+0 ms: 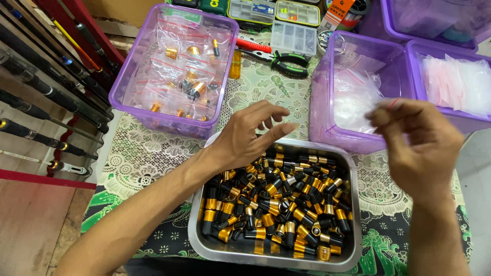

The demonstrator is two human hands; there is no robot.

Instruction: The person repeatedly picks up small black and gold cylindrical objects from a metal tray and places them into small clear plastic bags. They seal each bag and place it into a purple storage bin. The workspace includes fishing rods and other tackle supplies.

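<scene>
A steel tray (197, 240) in front of me holds several small black-and-gold cylindrical caps (279, 202). My left hand (248, 135) hovers over the tray's far left corner, fingers spread and empty. My right hand (422, 138) is raised beside a purple bin (327, 110) of clear zip bags, and its fingertips pinch a small clear zip bag (386, 105) with a red seal line. The bag is thin and blurred.
A purple bin (130, 87) at the far left holds bagged gold caps. Another purple bin (455, 117) of clear bags is at the right. Pliers (286, 61), a small amber bottle (235, 64) and compartment boxes (294, 36) lie at the back. Fishing rods (46, 92) lean at the left.
</scene>
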